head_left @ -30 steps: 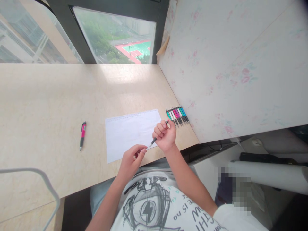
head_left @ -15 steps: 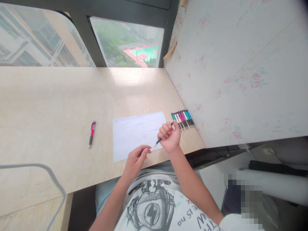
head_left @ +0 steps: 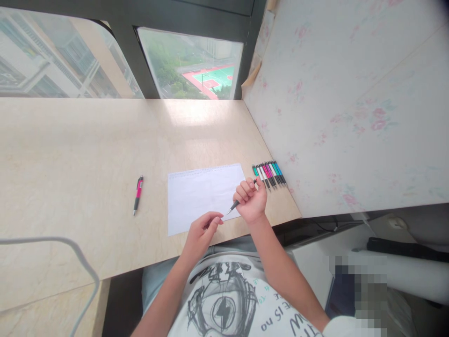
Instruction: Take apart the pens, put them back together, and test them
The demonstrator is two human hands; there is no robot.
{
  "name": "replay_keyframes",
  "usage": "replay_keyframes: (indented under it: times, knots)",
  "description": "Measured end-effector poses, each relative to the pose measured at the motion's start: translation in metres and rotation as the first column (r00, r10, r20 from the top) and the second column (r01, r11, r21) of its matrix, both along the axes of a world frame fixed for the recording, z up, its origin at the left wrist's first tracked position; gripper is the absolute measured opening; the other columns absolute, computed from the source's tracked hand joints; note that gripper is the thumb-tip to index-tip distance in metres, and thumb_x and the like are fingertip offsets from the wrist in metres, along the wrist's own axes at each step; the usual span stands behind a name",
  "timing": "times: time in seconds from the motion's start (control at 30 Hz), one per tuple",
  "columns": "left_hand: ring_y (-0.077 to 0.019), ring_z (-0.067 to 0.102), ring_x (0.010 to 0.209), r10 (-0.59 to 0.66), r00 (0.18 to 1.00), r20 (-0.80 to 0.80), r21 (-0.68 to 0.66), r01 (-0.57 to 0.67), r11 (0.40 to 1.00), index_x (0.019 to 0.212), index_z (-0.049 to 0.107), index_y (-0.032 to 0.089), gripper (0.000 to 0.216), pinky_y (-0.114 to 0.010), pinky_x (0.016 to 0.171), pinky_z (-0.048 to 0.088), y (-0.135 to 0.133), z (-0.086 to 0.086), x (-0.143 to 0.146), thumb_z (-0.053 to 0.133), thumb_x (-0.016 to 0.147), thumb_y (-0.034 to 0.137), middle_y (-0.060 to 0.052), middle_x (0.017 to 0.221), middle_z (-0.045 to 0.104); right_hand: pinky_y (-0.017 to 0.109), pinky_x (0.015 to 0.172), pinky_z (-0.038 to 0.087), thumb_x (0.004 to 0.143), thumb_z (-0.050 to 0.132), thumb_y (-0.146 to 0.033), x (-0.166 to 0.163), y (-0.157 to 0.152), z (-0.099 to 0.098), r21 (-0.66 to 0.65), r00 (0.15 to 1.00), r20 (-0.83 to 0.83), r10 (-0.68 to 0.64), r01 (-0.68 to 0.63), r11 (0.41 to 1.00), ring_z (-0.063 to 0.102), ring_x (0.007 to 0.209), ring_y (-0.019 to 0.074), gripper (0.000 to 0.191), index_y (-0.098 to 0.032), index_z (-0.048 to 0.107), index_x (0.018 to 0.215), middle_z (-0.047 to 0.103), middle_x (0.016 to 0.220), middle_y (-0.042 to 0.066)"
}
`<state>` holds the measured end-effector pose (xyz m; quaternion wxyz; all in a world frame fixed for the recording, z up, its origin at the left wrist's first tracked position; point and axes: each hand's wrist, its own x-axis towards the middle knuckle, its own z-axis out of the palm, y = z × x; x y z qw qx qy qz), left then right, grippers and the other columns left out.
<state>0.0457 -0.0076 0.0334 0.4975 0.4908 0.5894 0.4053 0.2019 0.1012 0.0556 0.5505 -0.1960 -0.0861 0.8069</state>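
Observation:
My right hand (head_left: 251,201) is curled in a fist around a black pen (head_left: 233,206), its tip pointing down-left over the lower right corner of a white sheet of paper (head_left: 199,194). My left hand (head_left: 202,231) hovers at the sheet's near edge with thumb and fingertips pinched together; what they hold, if anything, is too small to make out. A row of several coloured pens (head_left: 269,171) lies just beyond my right hand, beside the wall.
A pink and black pen (head_left: 138,194) lies alone on the beige desk (head_left: 70,154), left of the sheet. A floral-papered wall (head_left: 333,103) bounds the desk's right side, a window the back. A grey wire frame (head_left: 70,252) curves at the near left.
Both hands keep the same pose. The view has shifted, so everything sits slightly further right in the picture.

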Motion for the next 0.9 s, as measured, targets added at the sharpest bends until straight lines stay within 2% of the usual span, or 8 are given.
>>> replay_keyframes:
  times: [0.37,0.7,0.9]
  knots:
    - [-0.0161,0.054,0.068,-0.007,1.0,-0.004,0.003,0.007,1.0,0.099,0.069,0.019,0.033,-0.028,0.065,0.044,0.0002,0.0,0.0006,0.052,0.091,0.045,-0.006,0.085,0.07,0.02,0.04,0.018,0.089,0.05,-0.035,0.0013,-0.0014,0.001,0.003,1.0,0.026,0.01,-0.01,1.0,0.016,0.043,0.0088,0.033,-0.022,0.036,0.062,0.023,0.05,-0.009]
    - [-0.0166,0.056,0.07,-0.012,1.0,0.005,-0.003,0.012,1.0,0.1,0.069,0.018,0.034,-0.029,0.068,0.047,-0.0013,-0.0019,0.0022,0.051,0.091,0.046,-0.007,0.086,0.07,0.02,0.04,0.019,0.092,0.052,-0.044,0.0014,-0.0028,0.0005,0.002,0.999,0.03,-0.012,0.012,1.0,0.016,0.044,0.0088,0.039,-0.021,0.038,0.064,0.023,0.052,-0.009]
    - [-0.0166,0.057,0.069,-0.01,1.0,0.011,-0.005,0.01,1.0,0.099,0.069,0.018,0.034,-0.029,0.067,0.048,-0.0025,-0.0029,0.0036,0.052,0.09,0.046,-0.007,0.086,0.071,0.02,0.039,0.019,0.09,0.052,-0.039,0.003,-0.0038,-0.0029,0.005,1.0,0.001,0.002,-0.002,1.0,0.018,0.043,0.0085,0.036,-0.022,0.037,0.064,0.024,0.051,-0.009]
